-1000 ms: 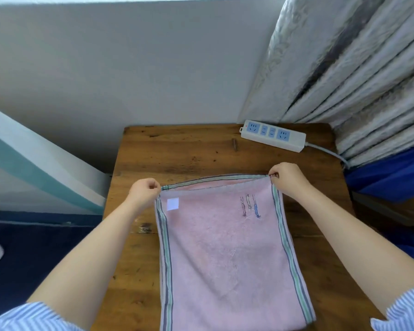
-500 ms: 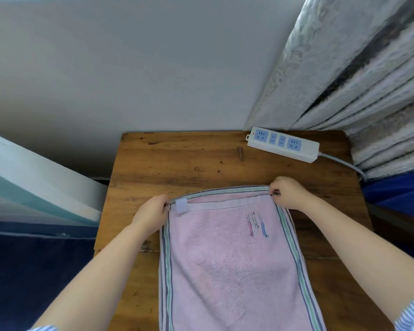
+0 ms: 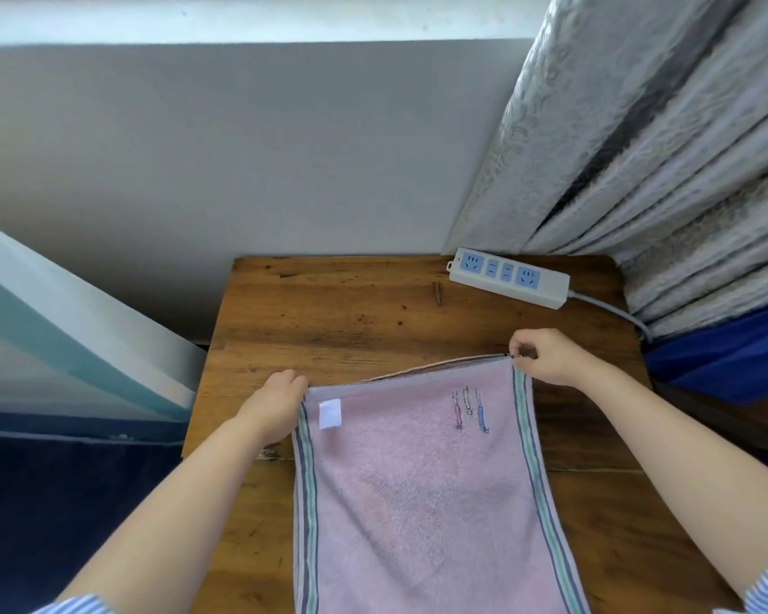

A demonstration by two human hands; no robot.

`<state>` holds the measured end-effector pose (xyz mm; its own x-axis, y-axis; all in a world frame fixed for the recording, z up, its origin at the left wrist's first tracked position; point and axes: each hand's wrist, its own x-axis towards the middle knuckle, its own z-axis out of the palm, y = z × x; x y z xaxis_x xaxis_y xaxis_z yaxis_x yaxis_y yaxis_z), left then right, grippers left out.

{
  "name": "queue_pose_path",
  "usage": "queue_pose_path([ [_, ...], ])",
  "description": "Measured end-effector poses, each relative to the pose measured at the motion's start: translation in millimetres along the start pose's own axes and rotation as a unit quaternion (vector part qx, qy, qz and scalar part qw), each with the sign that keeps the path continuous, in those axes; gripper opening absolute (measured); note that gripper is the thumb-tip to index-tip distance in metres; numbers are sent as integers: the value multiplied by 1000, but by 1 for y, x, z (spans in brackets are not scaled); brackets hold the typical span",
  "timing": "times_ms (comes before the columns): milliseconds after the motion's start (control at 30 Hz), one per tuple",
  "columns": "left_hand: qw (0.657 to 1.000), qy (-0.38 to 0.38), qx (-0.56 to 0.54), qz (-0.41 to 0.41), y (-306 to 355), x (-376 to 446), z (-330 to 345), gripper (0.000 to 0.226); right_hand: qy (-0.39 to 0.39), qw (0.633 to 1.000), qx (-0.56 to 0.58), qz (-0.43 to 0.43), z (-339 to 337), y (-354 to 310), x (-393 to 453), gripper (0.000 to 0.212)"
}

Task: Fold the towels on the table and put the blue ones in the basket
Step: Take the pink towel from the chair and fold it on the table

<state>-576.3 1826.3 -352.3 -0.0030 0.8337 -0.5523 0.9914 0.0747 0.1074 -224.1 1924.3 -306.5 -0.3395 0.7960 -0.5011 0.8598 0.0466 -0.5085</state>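
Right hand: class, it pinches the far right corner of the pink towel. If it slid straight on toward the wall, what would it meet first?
Probably the power strip; bare table lies between it and the right hand.

head view: your only camera, worn on your head | faces forward and down onto the wooden tabletop [image 3: 329, 312] | close, your forearms enter from the bottom edge | wall [image 3: 240, 148] and curtain [image 3: 639, 148] fill the top half
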Motion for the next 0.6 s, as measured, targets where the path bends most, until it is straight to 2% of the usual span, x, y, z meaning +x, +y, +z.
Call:
queue_pose_path([
  [167, 998, 58, 12, -13, 3, -25, -17, 22, 14, 998, -52, -12, -9, -12, -25, 30],
  [267, 994, 106, 24, -27, 7, -49, -33, 22, 29, 997, -66, -30, -18, -28, -48, 31],
  [333, 988, 141, -21, -56, 10, -61, -52, 28, 50, 995, -73, -48, -29, -43, -61, 26],
  [467, 946, 273, -139, -107, 28, -93, -121, 30, 188, 973, -65, -119, -60, -91, -90, 17],
  [533, 919, 351, -162, -78, 41, -110, -153, 27, 274, 946, -56, -161, -75, -119, -102, 15],
  [600, 882, 436, -174, -47, 47, -132, -175, 27, 368, 910, -47, -185, -88, -138, -116, 22],
])
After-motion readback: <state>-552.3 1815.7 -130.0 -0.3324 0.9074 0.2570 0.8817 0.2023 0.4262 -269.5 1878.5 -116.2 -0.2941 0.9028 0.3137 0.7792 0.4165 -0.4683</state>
